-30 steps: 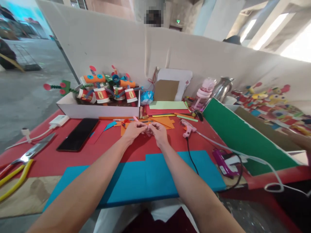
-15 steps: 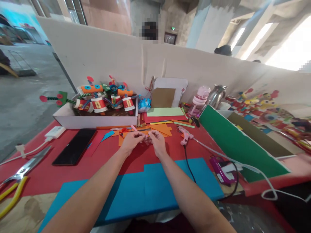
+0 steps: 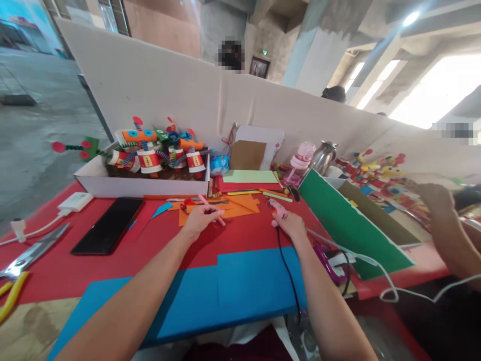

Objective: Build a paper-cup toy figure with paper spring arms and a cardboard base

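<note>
My left hand [image 3: 201, 220] is closed in a pinch on a narrow pink paper strip [image 3: 221, 220], whose ends stick out on both sides of the fingers. To the right, my right hand [image 3: 291, 224] has its fingers wrapped around a small pink hot glue gun [image 3: 277, 206], nozzle toward the back left. A black cord [image 3: 287, 276] runs from the gun down past the table's front edge. Behind my left hand lie orange paper sheets [image 3: 244, 205] on the red table covering [image 3: 158, 260]. Blue sheets [image 3: 255, 281] lie under my forearms.
Shears [image 3: 30, 255] with yellow handles and a black phone [image 3: 108, 225] lie at left. A white box [image 3: 150, 188] holds paper-cup figures. A green-sided box [image 3: 349, 225], a pink bottle [image 3: 300, 163] and a purple device [image 3: 330, 263] stand right. Another person's arm [image 3: 443, 220] reaches in at far right.
My right hand has let go of the pink strip, moved right and taken hold of the glue gun. My left hand keeps the strip. Another person's arm has come into view at right.
</note>
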Motion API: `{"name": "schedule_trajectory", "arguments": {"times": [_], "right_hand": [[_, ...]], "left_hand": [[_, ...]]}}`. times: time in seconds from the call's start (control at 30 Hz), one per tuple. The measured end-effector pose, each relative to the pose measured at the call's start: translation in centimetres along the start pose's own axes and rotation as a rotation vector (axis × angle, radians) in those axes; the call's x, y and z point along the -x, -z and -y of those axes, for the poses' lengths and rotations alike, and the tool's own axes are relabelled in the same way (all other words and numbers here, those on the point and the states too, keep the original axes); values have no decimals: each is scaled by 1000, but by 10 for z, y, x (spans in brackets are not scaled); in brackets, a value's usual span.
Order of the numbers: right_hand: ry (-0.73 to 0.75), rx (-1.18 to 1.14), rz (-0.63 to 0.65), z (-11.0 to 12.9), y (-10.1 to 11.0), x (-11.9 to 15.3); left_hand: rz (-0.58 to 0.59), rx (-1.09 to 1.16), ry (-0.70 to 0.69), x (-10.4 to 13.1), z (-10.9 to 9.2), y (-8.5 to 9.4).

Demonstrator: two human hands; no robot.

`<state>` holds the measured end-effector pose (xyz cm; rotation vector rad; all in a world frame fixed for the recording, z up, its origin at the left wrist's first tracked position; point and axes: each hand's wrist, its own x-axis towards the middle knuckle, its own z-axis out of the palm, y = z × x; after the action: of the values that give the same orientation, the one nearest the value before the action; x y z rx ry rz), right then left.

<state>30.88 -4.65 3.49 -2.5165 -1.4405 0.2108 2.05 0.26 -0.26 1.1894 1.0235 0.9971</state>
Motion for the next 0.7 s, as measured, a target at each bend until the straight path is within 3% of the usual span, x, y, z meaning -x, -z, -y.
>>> {"name": "schedule_trajectory", "arguments": {"times": [0.1,0.17,0.23,0.33,0.4,0.47,0.53,0.57,0.7], "right_hand": [[-28,48,5,1,-6,-6],[-60,-63,25,1,-8,-6],[-113,-327,2,3,-8,-2],[-143,-1013,-14,12,-5,15],[-133,-1398,109,22,-4,30],[-56,-1629,388,36,-3,46],[4,-1683,633,49,-3,61],[7,-1690,678,56,-3,67],[59,-1580,547,74,-4,84]], "left_hand": [[-19,9,0,0,-1,1],[-31,37,0,-1,-2,2],[-37,76,2,-2,-3,3],[-31,120,3,-4,-2,4],[-19,143,-1,-5,-1,4],[-15,164,0,-5,-1,3],[-25,185,1,-5,0,3],[-31,196,2,-5,-1,3],[-56,252,37,-6,-3,2]]}}
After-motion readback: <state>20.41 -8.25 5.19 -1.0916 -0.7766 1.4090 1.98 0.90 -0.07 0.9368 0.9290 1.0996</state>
